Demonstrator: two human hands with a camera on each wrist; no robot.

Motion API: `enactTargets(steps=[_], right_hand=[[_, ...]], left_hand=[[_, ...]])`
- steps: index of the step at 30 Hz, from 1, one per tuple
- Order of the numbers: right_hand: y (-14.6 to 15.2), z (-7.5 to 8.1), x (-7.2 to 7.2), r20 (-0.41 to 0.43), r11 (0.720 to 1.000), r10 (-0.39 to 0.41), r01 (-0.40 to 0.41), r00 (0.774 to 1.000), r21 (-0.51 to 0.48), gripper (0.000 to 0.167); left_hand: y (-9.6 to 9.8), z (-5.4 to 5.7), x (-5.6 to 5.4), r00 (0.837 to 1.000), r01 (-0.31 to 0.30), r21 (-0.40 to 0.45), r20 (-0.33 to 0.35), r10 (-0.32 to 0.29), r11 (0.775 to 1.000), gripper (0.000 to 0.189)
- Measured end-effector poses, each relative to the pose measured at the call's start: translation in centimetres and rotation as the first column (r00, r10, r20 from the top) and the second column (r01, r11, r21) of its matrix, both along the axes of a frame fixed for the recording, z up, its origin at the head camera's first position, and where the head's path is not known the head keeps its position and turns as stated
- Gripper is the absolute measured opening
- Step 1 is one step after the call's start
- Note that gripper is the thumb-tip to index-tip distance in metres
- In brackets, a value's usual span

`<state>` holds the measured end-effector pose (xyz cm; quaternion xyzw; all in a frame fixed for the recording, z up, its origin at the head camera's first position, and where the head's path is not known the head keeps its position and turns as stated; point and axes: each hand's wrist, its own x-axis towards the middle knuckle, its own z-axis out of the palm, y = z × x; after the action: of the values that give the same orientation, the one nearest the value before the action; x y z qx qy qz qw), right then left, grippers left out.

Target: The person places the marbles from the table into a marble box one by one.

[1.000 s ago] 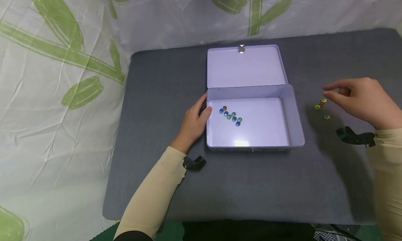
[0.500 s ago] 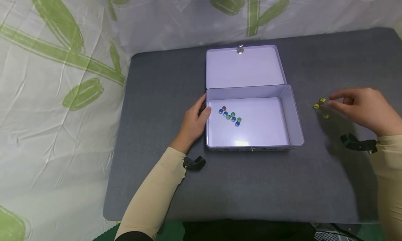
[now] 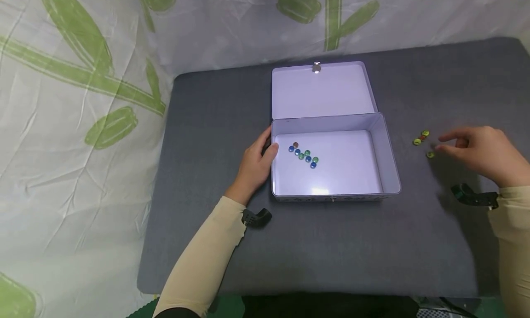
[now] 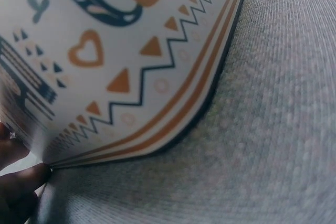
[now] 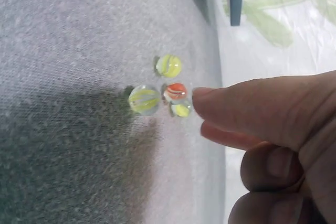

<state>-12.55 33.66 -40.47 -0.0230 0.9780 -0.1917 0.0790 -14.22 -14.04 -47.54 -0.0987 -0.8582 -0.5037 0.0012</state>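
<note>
Four loose marbles on the grey table, just left of the fingertips of the right hand. Three with yellow-green swirls, one red. Closest to the thumb, a lone yellow marble; a bit further left and farther out from the body, the red marble between two more yellow ones, touching or not, honestly can't tell. As for that right hand: thumb and forefinger pointing at the marbles with a narrow gap at the tips, other fingers tucked in.

Over at the left hand: holding the near side of an open box, thumb over the rim, fingers down the outer wall. Just right of that thumb, on the box floor, a loose scatter of glass marbles, blue and green plus one brown. Up and to the right of the same hand, the lid, lying back, with a shiny clasp on its far edge.

From the left wrist, fingertips right at the box's lower edge, next to printed orange triangles, a heart and dark zigzags. Black gadget at each wrist, beige sleeves behind. Way past both hands, a white sheet with big green leaves.
</note>
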Motion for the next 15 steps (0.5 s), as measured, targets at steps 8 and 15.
enactTargets(steps=[8,15], right_hand=[[0.3,-0.7,0.0,0.078,1.000,0.015,-0.016,0.997,0.003,0.045],[0.5,-1.3,-0.3,0.069,0.998,0.054,-0.055,0.996,0.010,0.032]], left_hand=[[0.1,0.0,-0.1,1.000,0.011,-0.011,-0.008,-0.011,1.000,0.066],[0.0,0.3,0.0,1.000,0.005,-0.004,-0.006,-0.005,1.000,0.067]])
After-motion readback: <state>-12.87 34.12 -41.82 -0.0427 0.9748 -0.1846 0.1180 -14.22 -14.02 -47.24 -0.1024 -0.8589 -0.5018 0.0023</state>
